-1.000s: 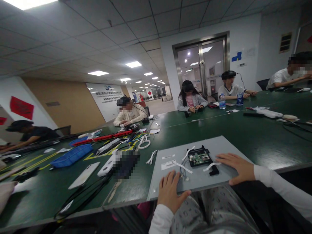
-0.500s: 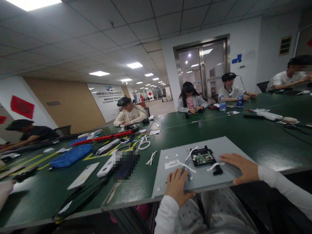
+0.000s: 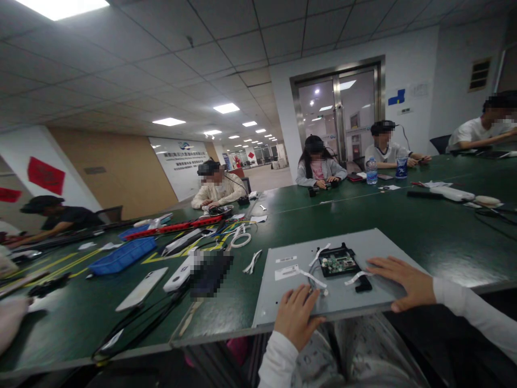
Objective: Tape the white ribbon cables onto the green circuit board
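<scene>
A flat grey metal panel (image 3: 278, 304) lies at the table's front edge, partly over my lap. On top of it sits a green circuit board (image 3: 338, 262) in a black frame, with white tape strips (image 3: 313, 278) and a thin cable beside it. My left hand (image 3: 297, 315) rests on the panel's near left part, fingers spread, thumb along the front edge, close to the cable's end. My right hand (image 3: 404, 280) lies flat over the panel's right side, fingers stretched toward the board and a small black piece (image 3: 363, 284).
Left of the panel lie white cable ties (image 3: 252, 262), a white phone (image 3: 142, 289), a white device (image 3: 181, 274) with black cables and a blue tray (image 3: 123, 256). A power strip (image 3: 452, 193) and a water bottle (image 3: 371, 171) stand to the right. Several people sit around the green table (image 3: 307, 213).
The view has shifted slightly, so the scene sits a little further right. My left hand's fingers have drawn in slightly on the panel; the right hand looks nearly unchanged.
</scene>
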{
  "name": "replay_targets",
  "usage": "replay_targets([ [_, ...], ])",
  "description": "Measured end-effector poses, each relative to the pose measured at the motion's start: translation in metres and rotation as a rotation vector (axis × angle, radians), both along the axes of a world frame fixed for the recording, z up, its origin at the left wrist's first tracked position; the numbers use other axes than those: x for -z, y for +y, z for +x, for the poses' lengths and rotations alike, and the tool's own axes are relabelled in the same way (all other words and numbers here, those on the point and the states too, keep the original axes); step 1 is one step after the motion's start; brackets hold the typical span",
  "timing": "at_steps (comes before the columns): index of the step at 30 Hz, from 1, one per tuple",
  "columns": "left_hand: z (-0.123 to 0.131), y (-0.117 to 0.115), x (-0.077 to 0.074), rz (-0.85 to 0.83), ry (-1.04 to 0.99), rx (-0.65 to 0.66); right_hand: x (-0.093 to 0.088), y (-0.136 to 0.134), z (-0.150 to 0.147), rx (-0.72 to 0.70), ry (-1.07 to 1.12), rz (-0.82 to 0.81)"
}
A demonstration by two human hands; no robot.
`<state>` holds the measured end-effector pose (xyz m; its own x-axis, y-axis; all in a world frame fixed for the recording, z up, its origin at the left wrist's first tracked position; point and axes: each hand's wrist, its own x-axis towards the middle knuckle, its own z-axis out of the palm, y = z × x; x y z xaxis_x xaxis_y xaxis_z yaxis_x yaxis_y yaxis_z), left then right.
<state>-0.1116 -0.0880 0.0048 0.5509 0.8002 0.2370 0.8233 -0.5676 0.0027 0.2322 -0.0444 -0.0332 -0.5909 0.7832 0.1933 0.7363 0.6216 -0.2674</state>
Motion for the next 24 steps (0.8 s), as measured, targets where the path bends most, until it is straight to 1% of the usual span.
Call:
replay_targets([
  [7, 0.002, 0.000, -0.005, 0.040, -0.016, 0.036, -0.002, -0.002, 0.002, 0.002, 0.015, -0.001],
  [11, 0.004, 0.004, -0.007, 0.033, -0.027, 0.043, -0.005, -0.004, 0.003, -0.001, -0.001, -0.004],
  [17, 0.003, 0.020, -0.011, -0.075, -0.152, 0.008, -0.008, -0.005, 0.003, 0.019, -0.017, -0.006],
  [19, 0.002, 0.026, -0.013, -0.100, -0.179, 0.017, -0.009, -0.005, 0.003, 0.014, -0.014, -0.005],
  [21, -0.001, 0.031, -0.015, -0.093, -0.218, 0.025, -0.008, -0.005, 0.004, 0.010, -0.007, -0.005],
  [24, -0.008, 0.037, -0.017, -0.021, -0.309, 0.002, -0.006, -0.004, 0.004, 0.017, 0.009, -0.005],
])
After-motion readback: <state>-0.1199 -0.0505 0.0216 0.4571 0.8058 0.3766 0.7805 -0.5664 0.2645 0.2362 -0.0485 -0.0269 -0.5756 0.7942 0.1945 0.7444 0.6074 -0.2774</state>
